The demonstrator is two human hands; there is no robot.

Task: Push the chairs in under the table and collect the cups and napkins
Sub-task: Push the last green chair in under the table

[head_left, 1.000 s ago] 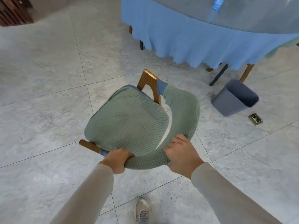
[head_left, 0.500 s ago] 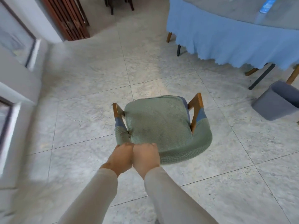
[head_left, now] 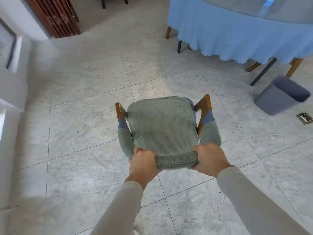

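Note:
A chair point(head_left: 160, 126) with a green knitted cover and brown wooden arms stands on the tiled floor right in front of me, seat facing away. My left hand point(head_left: 143, 162) grips the left part of its curved backrest. My right hand point(head_left: 209, 160) grips the right part. The round table point(head_left: 237, 31) with a blue cloth and a glass top fills the upper right, well apart from the chair. A blue object point(head_left: 269, 1) lies on the table at the top edge, too cropped to name.
A grey waste bin point(head_left: 282, 95) stands by the table's legs at the right, with a floor socket point(head_left: 304, 118) beside it. Other wooden chair legs point(head_left: 168, 32) show under the cloth. A dark wooden door point(head_left: 55, 16) and white wall lie to the left.
The chair has turned from angled to square in front of me. My hands, bunched together half a second ago, now sit apart on the backrest. The view has swung left.

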